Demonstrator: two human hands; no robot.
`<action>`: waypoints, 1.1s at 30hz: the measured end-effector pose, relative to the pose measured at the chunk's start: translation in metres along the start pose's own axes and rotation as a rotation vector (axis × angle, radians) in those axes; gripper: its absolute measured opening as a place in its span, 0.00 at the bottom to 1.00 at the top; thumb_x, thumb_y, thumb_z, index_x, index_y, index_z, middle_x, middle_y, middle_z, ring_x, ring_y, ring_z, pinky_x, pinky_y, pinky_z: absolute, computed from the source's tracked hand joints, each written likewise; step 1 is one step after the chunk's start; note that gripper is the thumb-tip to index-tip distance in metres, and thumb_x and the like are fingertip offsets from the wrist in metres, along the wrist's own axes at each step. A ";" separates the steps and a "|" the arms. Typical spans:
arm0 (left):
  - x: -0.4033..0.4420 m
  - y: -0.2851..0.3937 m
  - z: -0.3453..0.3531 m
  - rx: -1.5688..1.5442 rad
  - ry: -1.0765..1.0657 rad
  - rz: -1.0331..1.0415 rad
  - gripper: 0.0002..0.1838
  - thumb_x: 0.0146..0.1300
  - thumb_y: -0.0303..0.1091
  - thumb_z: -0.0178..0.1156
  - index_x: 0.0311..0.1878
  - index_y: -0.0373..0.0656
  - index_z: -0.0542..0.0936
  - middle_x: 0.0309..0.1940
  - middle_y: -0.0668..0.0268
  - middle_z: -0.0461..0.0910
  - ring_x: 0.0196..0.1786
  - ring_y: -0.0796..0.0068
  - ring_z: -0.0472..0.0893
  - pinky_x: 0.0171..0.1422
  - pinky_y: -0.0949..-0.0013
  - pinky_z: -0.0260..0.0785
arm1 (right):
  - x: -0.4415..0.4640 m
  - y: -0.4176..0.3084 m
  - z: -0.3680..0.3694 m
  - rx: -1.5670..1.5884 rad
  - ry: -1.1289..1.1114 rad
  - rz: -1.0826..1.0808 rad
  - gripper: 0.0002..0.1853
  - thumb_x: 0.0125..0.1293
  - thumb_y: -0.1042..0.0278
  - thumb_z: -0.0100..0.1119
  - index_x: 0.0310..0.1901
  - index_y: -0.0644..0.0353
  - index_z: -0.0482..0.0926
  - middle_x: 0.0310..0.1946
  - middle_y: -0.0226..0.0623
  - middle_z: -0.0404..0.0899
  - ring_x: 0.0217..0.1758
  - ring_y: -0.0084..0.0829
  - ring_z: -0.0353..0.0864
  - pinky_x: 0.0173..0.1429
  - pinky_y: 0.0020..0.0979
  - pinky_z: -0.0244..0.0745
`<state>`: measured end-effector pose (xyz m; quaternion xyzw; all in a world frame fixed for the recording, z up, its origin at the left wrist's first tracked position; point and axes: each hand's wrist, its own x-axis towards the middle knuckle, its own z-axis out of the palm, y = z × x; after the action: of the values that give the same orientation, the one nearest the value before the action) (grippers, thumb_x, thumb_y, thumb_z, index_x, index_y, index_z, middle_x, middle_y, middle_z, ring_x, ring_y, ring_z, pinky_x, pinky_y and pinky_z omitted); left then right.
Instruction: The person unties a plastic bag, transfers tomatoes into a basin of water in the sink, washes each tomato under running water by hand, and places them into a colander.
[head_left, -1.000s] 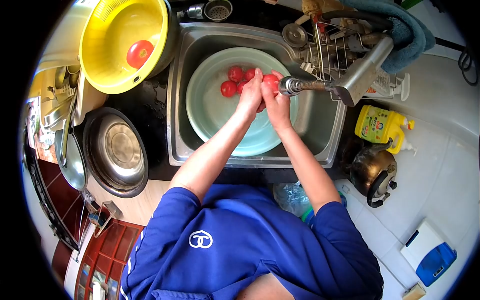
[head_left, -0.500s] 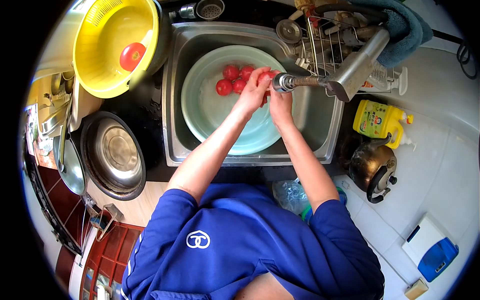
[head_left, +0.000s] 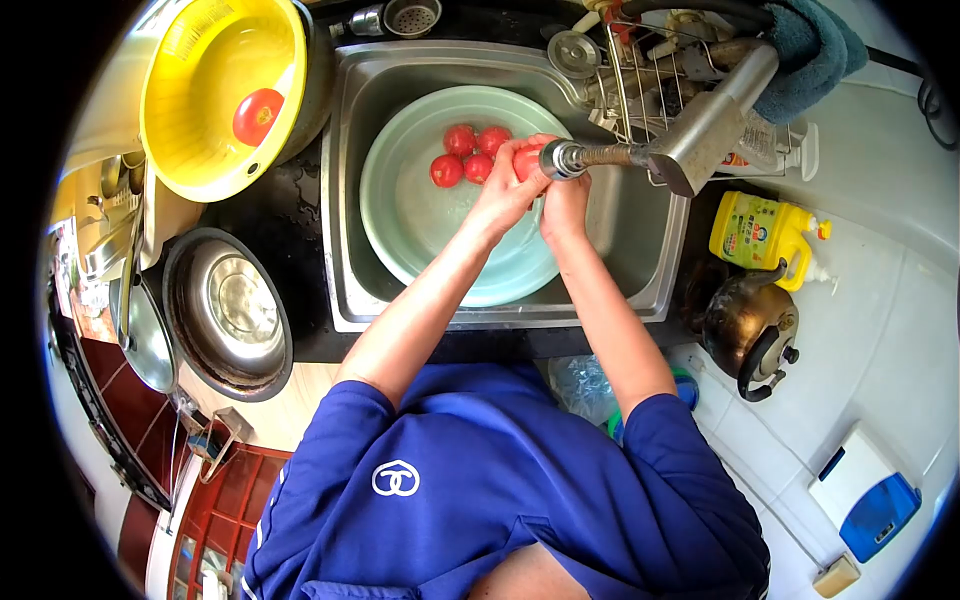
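Note:
My left hand [head_left: 508, 192] is closed around a red tomato [head_left: 528, 163] under the faucet head [head_left: 563, 159]. Against the same tomato, from the right, my right hand [head_left: 566, 208] is curled, its fingertips partly hidden behind the faucet. Both hands are over a pale green basin [head_left: 405, 262] standing in the steel sink [head_left: 640, 250]. Several more tomatoes [head_left: 446, 171] lie clustered in the basin, just left of my left hand.
A yellow colander [head_left: 190, 110] at upper left holds one tomato [head_left: 257, 117]. Below it is a steel bowl [head_left: 240, 300]. A wire rack [head_left: 640, 90] stands behind the faucet. On the right are a yellow detergent jug [head_left: 750, 230] and a dark kettle [head_left: 745, 325].
My hands have shifted slightly around the held tomato, and its surface shows differently beside the faucet head. The view has moved a little; the other tomatoes stay clustered.

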<state>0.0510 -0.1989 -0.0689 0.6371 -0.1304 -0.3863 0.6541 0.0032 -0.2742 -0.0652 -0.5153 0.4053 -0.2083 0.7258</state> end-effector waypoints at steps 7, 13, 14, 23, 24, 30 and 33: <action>0.015 -0.017 -0.031 -0.680 -0.270 -0.515 0.29 0.63 0.66 0.35 0.39 0.50 0.73 0.20 0.70 0.72 0.14 0.78 0.67 0.15 0.75 0.56 | -0.012 -0.012 0.006 -0.620 -0.203 -0.520 0.17 0.61 0.59 0.54 0.45 0.64 0.76 0.38 0.38 0.78 0.42 0.27 0.76 0.46 0.31 0.71; 0.010 0.003 -0.009 -0.349 -0.074 -0.246 0.26 0.63 0.63 0.42 0.43 0.49 0.73 0.32 0.70 0.77 0.31 0.81 0.74 0.23 0.77 0.63 | -0.002 -0.011 0.012 -0.177 -0.029 -0.081 0.19 0.64 0.53 0.49 0.37 0.63 0.78 0.30 0.33 0.78 0.32 0.25 0.77 0.35 0.29 0.74; 0.010 0.006 -0.010 -0.288 -0.081 -0.187 0.25 0.63 0.62 0.43 0.43 0.49 0.73 0.34 0.70 0.77 0.33 0.81 0.75 0.25 0.77 0.64 | -0.006 -0.014 0.014 -0.188 0.009 -0.042 0.19 0.65 0.53 0.48 0.37 0.63 0.78 0.30 0.32 0.78 0.32 0.25 0.77 0.35 0.29 0.74; 0.015 -0.004 -0.027 -0.707 -0.085 -0.518 0.23 0.67 0.55 0.41 0.48 0.46 0.72 0.37 0.64 0.78 0.32 0.75 0.78 0.29 0.71 0.71 | -0.013 -0.013 -0.004 -0.585 -0.329 -0.452 0.25 0.54 0.57 0.62 0.51 0.63 0.71 0.48 0.45 0.73 0.48 0.37 0.75 0.51 0.34 0.71; 0.012 0.005 -0.026 -0.673 -0.178 -0.460 0.23 0.67 0.55 0.41 0.50 0.47 0.71 0.38 0.65 0.78 0.33 0.76 0.78 0.30 0.70 0.71 | -0.012 -0.015 -0.003 -0.464 -0.291 -0.346 0.23 0.55 0.58 0.61 0.50 0.63 0.72 0.46 0.43 0.74 0.47 0.35 0.75 0.50 0.33 0.71; -0.007 0.040 -0.001 -0.402 -0.039 -0.085 0.20 0.64 0.48 0.52 0.51 0.43 0.71 0.42 0.67 0.75 0.38 0.80 0.74 0.38 0.73 0.69 | 0.011 -0.002 0.002 -0.020 -0.058 -0.083 0.13 0.59 0.66 0.53 0.44 0.62 0.77 0.40 0.36 0.78 0.41 0.28 0.77 0.46 0.29 0.73; 0.016 0.001 0.004 -0.471 0.127 -0.177 0.18 0.64 0.48 0.52 0.44 0.41 0.73 0.38 0.67 0.75 0.39 0.79 0.74 0.41 0.72 0.69 | -0.006 -0.016 0.023 -0.252 -0.020 -0.276 0.13 0.62 0.64 0.51 0.41 0.64 0.76 0.38 0.39 0.77 0.43 0.31 0.76 0.49 0.32 0.70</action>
<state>0.0596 -0.2124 -0.0728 0.4989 0.0606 -0.4210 0.7551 0.0200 -0.2622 -0.0452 -0.6549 0.3467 -0.2482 0.6240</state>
